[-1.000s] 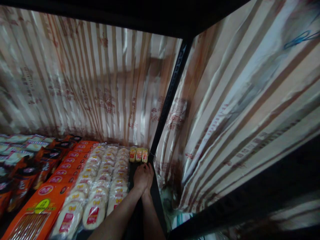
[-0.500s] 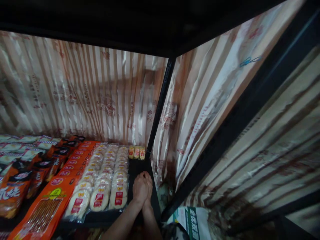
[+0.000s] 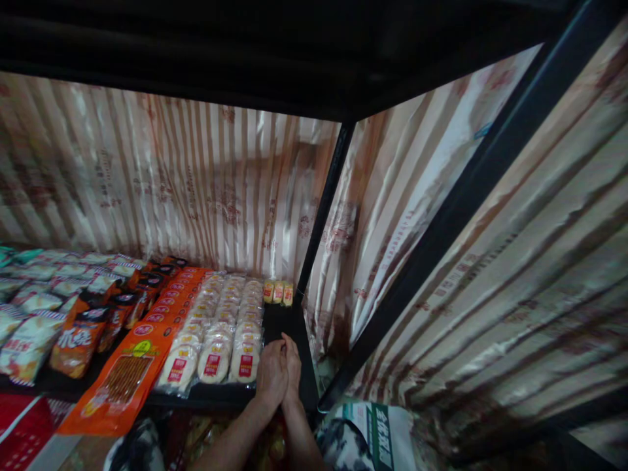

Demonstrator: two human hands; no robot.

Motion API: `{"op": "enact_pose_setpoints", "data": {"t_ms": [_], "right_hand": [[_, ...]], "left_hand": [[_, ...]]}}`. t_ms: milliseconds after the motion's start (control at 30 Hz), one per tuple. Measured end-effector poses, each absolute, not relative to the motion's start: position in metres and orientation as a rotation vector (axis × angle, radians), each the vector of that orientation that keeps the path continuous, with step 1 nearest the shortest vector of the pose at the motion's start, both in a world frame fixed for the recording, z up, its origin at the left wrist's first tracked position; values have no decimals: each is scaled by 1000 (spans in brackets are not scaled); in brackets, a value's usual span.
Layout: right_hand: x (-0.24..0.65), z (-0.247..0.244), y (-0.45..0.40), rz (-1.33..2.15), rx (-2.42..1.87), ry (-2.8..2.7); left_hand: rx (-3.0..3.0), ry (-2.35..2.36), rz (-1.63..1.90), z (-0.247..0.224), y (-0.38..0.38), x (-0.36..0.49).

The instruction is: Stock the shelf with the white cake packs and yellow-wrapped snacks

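My left hand and my right hand are pressed together over the dark shelf, fingertips pointing toward the back. Their fingers are closed; anything between the palms is hidden. Just left of them lie three rows of round pale biscuits in clear wrappers with red labels, the closest being the right row. Several small yellow packets stand at the back corner, beyond my fingertips.
Overlapping orange snack packs lie farther left, beside orange-black bags and pale bags. A black post slants up on the right. Striped sheeting hangs behind. A white-green sack sits below.
The view has shifted, showing more of the left shelf and the front edge below it. My hands stay together beside the biscuit rows, their fingertips slightly more apart.
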State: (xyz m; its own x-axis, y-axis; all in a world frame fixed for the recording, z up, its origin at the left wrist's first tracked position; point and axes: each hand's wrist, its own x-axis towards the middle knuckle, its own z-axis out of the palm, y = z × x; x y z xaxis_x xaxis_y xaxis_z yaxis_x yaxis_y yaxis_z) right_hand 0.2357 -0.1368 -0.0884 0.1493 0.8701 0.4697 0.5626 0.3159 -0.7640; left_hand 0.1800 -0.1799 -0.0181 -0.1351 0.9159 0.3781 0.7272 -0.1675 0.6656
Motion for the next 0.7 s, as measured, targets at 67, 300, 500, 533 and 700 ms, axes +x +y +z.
{"op": "enact_pose_setpoints", "data": {"t_ms": [67, 300, 500, 533, 700], "right_hand": [[229, -79, -133, 399, -1366, -1500], [204, -42, -115, 641, -1411, -1453], [190, -28, -87, 883, -1356, -1443], [189, -27, -83, 913, -1340, -1453], [181, -25, -64, 1051, -1295, -1446]], "left_hand": [[1929, 1890, 1271, -16, -183, 161], [2332, 2125, 1407, -32, -189, 119], [2525, 2196, 1339, -44, -194, 106], [2540, 2202, 1326, -44, -193, 105], [2579, 2231, 1285, -47, -188, 101]]}}
